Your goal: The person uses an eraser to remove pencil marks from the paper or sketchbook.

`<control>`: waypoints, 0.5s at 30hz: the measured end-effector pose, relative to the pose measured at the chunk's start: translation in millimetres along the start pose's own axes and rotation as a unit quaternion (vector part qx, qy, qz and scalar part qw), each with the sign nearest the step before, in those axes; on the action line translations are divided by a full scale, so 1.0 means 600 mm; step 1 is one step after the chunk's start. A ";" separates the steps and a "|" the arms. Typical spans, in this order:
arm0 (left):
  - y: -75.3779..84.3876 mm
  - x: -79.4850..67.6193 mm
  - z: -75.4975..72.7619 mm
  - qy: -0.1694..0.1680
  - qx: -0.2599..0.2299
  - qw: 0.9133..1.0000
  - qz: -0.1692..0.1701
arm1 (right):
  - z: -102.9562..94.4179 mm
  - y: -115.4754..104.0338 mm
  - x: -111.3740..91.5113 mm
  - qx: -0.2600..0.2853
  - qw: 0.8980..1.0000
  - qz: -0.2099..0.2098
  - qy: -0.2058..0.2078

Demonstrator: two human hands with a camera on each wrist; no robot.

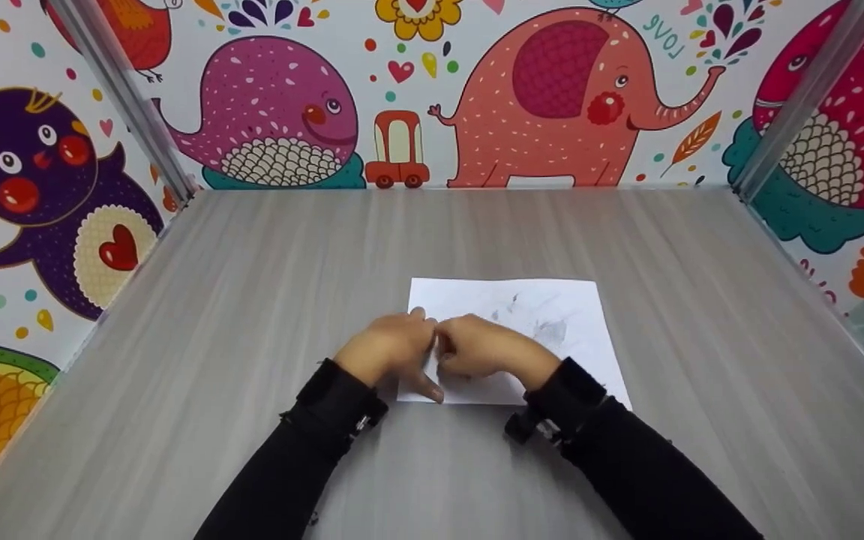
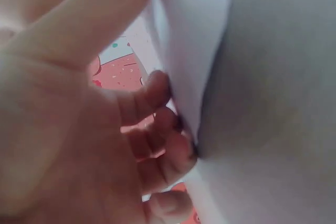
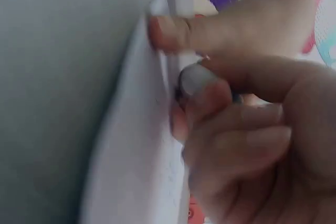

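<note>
A white sheet of paper [image 1: 589, 330] with grey smudges lies on the table. My left hand [image 1: 400, 346] rests on its left part, thumb spread from the fingers. In the left wrist view, the thumb [image 2: 79, 24] and fingertips [image 2: 181, 150] touch the sheet. Right beside it, my right hand [image 1: 481, 346] has its fingers curled low over the paper. In the right wrist view, the right thumb and fingers [image 3: 210, 98] pinch a small dark thing, mostly hidden, its kind unclear. The left thumb [image 3: 173, 32] presses the sheet close by.
The table [image 1: 304, 277] has a grey wood-grain top. Behind it and at both sides stand walls with printed cartoon animals, including a pink elephant [image 1: 552, 97]. Metal posts [image 1: 807, 105] mark the back corners. Black straps with small devices [image 1: 342, 409] sit on the wrists.
</note>
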State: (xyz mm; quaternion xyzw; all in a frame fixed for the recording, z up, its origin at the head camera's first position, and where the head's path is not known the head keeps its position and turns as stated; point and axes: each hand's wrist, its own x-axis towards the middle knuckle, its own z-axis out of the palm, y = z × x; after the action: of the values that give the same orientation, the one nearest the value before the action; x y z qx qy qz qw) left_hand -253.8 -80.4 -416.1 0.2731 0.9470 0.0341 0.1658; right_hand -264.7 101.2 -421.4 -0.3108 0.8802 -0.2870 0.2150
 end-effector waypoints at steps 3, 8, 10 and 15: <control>0.001 0.001 -0.001 -0.008 0.009 1.000 0.002 | -0.012 0.016 -0.001 0.004 0.998 0.061 0.018; 0.004 -0.001 0.003 -0.007 0.027 1.000 -0.005 | -0.031 0.046 -0.004 0.019 0.991 0.120 0.057; 0.005 -0.005 0.006 0.008 0.036 0.999 0.001 | -0.031 0.052 -0.003 0.006 0.993 0.095 0.065; 0.002 -0.004 0.011 0.079 0.034 0.996 0.035 | -0.024 0.052 -0.002 -0.059 0.993 0.025 0.102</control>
State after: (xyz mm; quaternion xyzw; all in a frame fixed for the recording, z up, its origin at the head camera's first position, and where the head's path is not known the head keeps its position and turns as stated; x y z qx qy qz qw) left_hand -249.1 -80.8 -421.3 0.3078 0.9476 0.0294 0.0801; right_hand -285.1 127.3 -430.1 -0.2701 0.9205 -0.2593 0.1120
